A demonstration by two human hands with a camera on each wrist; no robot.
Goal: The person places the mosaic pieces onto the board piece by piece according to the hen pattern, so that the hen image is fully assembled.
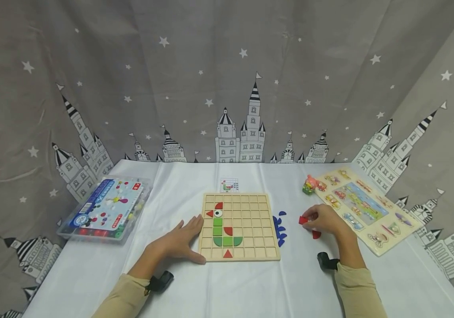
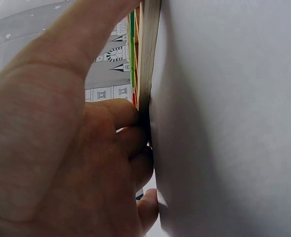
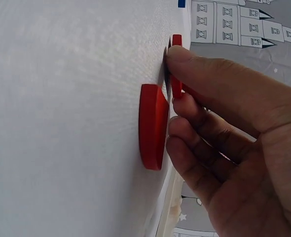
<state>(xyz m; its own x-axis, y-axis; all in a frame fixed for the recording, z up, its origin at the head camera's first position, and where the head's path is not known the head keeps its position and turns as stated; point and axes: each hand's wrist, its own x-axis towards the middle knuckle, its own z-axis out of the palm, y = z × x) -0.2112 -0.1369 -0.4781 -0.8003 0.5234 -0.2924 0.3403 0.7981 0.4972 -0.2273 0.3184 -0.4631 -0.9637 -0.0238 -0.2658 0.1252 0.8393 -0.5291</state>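
Observation:
A wooden grid board lies on the white table, with red and green pieces and a round eye piece forming a bird-like figure in its cells. At the board's left side is my left hand, fingers spread and thumb near the lower-left corner; in the left wrist view its fingers rest against the wooden edge. My right hand, right of the board, pinches a red square piece between thumb and fingertips. Just below those fingers a red curved piece lies on the cloth.
Several blue pieces lie along the board's right edge. A small picture card is behind the board. A picture puzzle and a small toy figure sit at right, a clear plastic box at left.

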